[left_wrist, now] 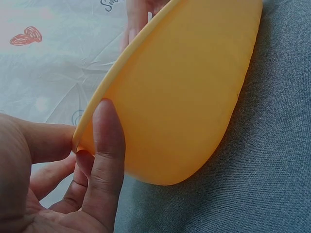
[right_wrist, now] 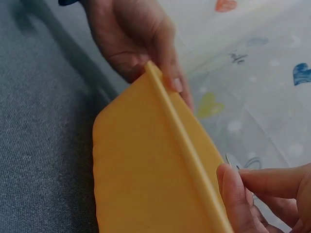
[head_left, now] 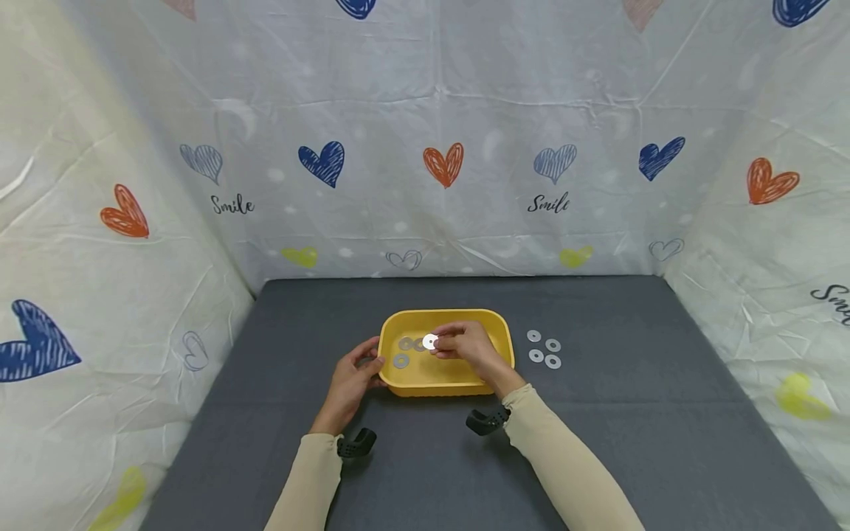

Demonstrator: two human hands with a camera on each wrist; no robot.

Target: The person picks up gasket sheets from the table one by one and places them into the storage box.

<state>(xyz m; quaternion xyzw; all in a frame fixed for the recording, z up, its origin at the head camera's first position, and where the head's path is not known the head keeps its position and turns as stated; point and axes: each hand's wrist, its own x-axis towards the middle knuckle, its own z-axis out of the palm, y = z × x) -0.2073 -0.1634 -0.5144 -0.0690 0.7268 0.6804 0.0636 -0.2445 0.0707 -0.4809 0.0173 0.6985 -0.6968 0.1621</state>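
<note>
A yellow plastic tray (head_left: pixel 451 377) stands on the dark table. My left hand (head_left: pixel 355 380) pinches its left rim; in the left wrist view the thumb (left_wrist: pixel 108 141) lies along the tray's outer wall. Over the tray's inside, my right hand (head_left: pixel 465 345) pinches a flat metal washer (head_left: pixel 429 341) between thumb and fingertips. In the right wrist view only the thin edge of that washer (right_wrist: pixel 232 160) shows above the fingers. Inside the tray, near its left end, lie a few more washers (head_left: pixel 401 361), one partly hidden behind the held one.
Several loose washers (head_left: pixel 553 361) lie on the dark tablecloth (head_left: pixel 617 413) just right of the tray. A white curtain (head_left: pixel 491 88) printed with hearts hangs behind the table and along both sides. Each wrist wears a black band (head_left: pixel 356 443).
</note>
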